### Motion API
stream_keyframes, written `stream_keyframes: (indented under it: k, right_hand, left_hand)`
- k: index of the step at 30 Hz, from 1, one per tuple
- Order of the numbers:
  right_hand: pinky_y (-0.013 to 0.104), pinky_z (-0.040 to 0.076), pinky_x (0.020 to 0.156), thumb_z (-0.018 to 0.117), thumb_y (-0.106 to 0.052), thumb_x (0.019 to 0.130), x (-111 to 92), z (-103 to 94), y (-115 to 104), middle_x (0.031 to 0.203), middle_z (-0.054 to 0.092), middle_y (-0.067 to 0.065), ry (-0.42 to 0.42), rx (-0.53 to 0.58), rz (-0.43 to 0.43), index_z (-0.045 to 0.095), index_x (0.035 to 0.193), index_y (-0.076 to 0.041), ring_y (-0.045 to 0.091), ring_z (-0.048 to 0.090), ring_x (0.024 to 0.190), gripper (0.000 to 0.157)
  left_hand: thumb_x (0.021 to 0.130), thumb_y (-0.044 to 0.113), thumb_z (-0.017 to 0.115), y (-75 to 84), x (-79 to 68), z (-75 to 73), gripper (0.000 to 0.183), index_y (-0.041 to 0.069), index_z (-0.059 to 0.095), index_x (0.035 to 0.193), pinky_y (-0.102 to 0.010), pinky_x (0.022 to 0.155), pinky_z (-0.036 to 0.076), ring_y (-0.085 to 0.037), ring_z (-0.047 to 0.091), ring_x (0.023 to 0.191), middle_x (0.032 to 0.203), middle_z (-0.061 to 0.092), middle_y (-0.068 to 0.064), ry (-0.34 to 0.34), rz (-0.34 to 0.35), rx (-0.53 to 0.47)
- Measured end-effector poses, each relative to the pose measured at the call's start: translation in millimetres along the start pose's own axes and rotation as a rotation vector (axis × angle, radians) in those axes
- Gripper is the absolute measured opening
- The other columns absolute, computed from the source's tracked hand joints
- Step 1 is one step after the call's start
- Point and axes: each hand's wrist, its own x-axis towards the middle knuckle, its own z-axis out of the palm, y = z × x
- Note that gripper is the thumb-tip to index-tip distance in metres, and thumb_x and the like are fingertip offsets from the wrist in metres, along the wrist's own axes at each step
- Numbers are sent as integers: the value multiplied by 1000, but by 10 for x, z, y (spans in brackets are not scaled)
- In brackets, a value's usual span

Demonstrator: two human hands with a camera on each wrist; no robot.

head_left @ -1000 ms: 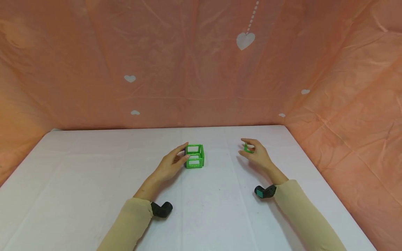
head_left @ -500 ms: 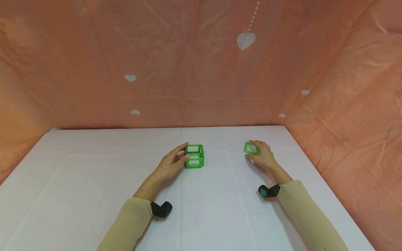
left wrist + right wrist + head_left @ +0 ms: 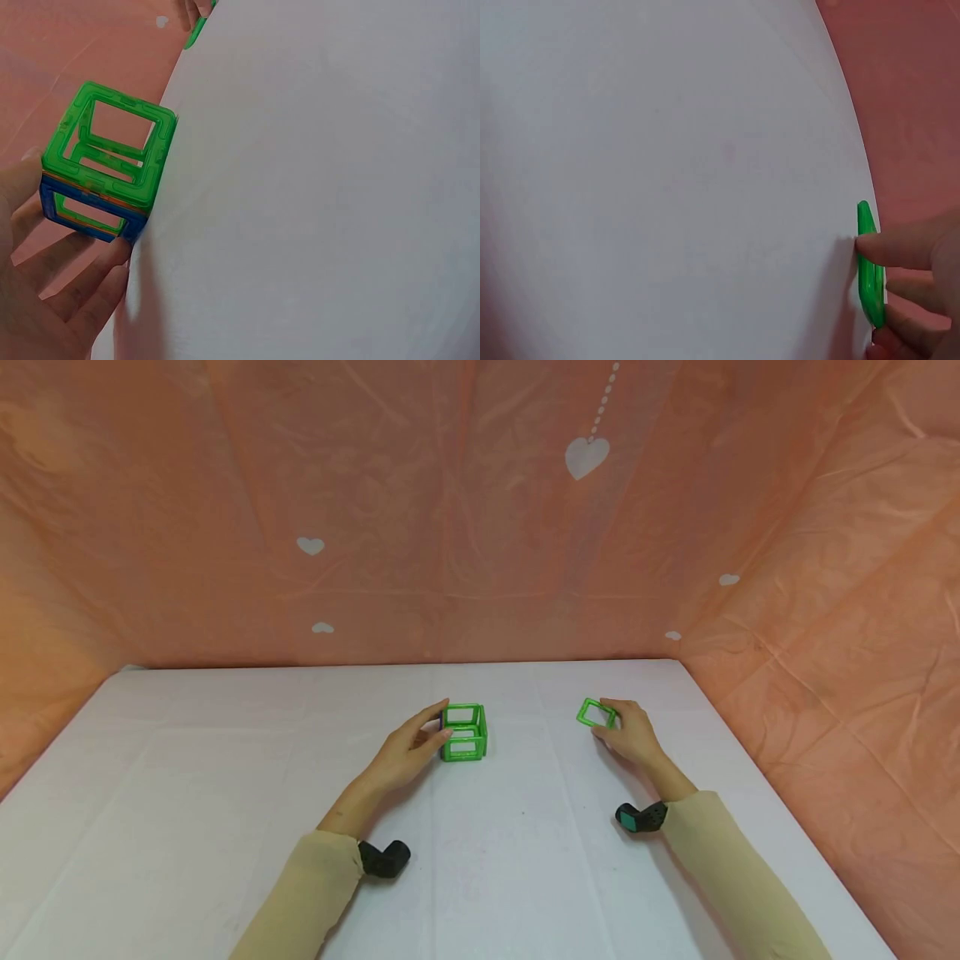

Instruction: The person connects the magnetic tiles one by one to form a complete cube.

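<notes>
A small cube of see-through magnetic tiles sits near the middle of the table, its tiles green apart from a blue side that shows in the left wrist view. My left hand grips this cube from the left, thumb at the near side and fingers at the far side. Off to the right, my right hand pinches one square green magnetic tile by its right edge, tilted above the table. Seen edge-on in the right wrist view, that tile lies between thumb and fingers.
A white cloth covers the table. Behind it and to the right hangs an orange curtain with white hearts. Each wrist wears a black camera, the left one and the right one.
My right hand has shifted a little to the right and turned the green tile, so its open face now shows; lately the tile tipped leftward. My left hand and the cube have stayed put.
</notes>
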Motion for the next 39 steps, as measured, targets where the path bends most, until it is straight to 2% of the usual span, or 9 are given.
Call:
stream_keyframes:
  k: [5,10,18,24,32,39]
  right_hand:
    - [55,40,92,68,-15,85,5,42,-22,120,53,36,46,9,0,51,127,15,47,50,110,55]
    - [52,42,88,71,-16,83,17,88,-78,116,58,34,69,31,-13,56,123,15,44,53,105,53]
    - [50,45,87,73,-17,84,65,160,-230,117,56,31,42,75,-24,57,126,11,40,54,105,53]
    - [49,44,91,74,-19,82,110,195,-378,122,54,28,24,116,-12,56,129,6,39,51,110,56]
    - [49,45,94,74,-17,81,131,230,-528,121,55,27,29,154,-40,58,128,6,37,51,114,55]
    - [48,46,95,75,-17,80,137,256,-634,121,56,25,29,177,-97,60,126,5,35,51,115,53]
  left_hand:
    - [99,26,54,-9,-6,-11,54,15,36,149,-50,96,47,-37,59,115,145,44,-22,-3,4,-10]
    - [99,26,54,-4,-9,-11,55,16,36,149,-50,96,46,-37,59,115,145,44,-23,-6,4,-20]
    - [99,26,54,-8,-10,2,55,16,35,150,-51,97,46,-36,59,115,147,42,-22,-8,4,-24]
    - [99,25,54,-7,-11,4,55,16,35,149,-51,99,45,-38,58,117,147,40,-22,-3,10,-26]
    - [99,25,54,-9,-4,-3,55,15,35,149,-51,99,45,-39,57,118,148,40,-21,-8,18,-21]
    - [99,25,54,-10,-3,-7,55,15,35,149,-51,99,45,-39,58,117,148,40,-21,-8,18,-25]
